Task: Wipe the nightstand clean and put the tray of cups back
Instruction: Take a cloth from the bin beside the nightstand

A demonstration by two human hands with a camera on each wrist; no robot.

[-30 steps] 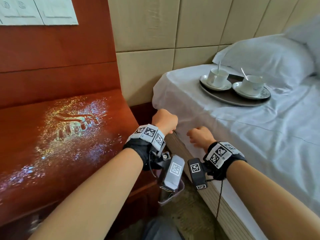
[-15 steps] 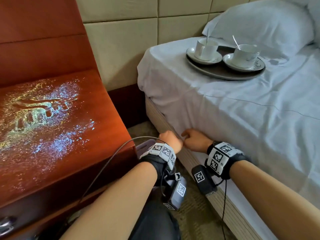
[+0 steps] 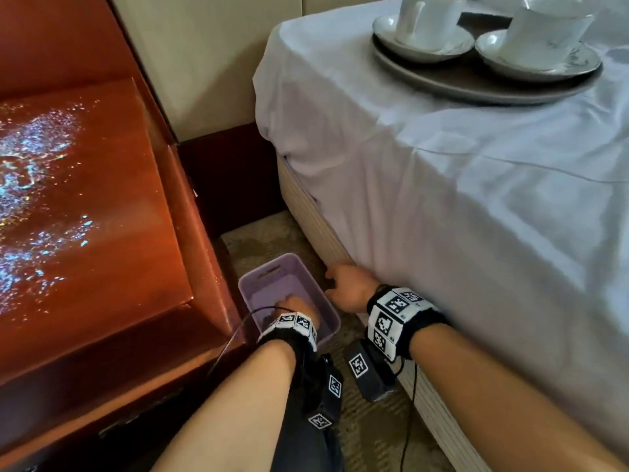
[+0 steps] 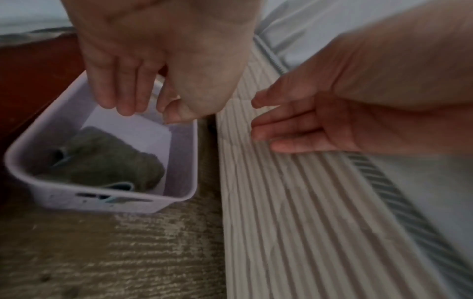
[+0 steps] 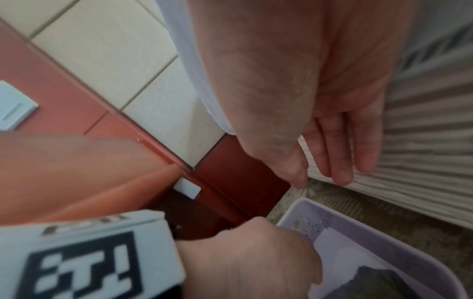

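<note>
The red-brown nightstand (image 3: 102,216) at left is speckled with glittery white residue (image 3: 30,185). A dark round tray (image 3: 476,80) with two white cups on saucers (image 3: 425,25) sits on the bed. On the carpet between them stands a lilac plastic bin (image 3: 326,311) (image 4: 179,161) holding a crumpled grey-green cloth (image 4: 110,157) (image 5: 379,283). My left hand (image 3: 292,306) (image 4: 143,105) hangs over the bin, fingers loosely bent, above the cloth and holding nothing. My right hand (image 3: 343,284) (image 4: 276,125) is beside the bin by the bed base, fingers extended and empty.
The bed (image 3: 476,216) with its white sheet fills the right side; its ribbed base (image 4: 294,202) runs along the bin. A padded beige wall panel (image 3: 204,63) is behind. The bin occupies most of the narrow strip of carpet (image 4: 115,252) between the nightstand and the bed.
Both hands have dropped from mattress height to the floor. The view tilted down and the lilac bin came fully into sight. My left hand now reaches over the bin.
</note>
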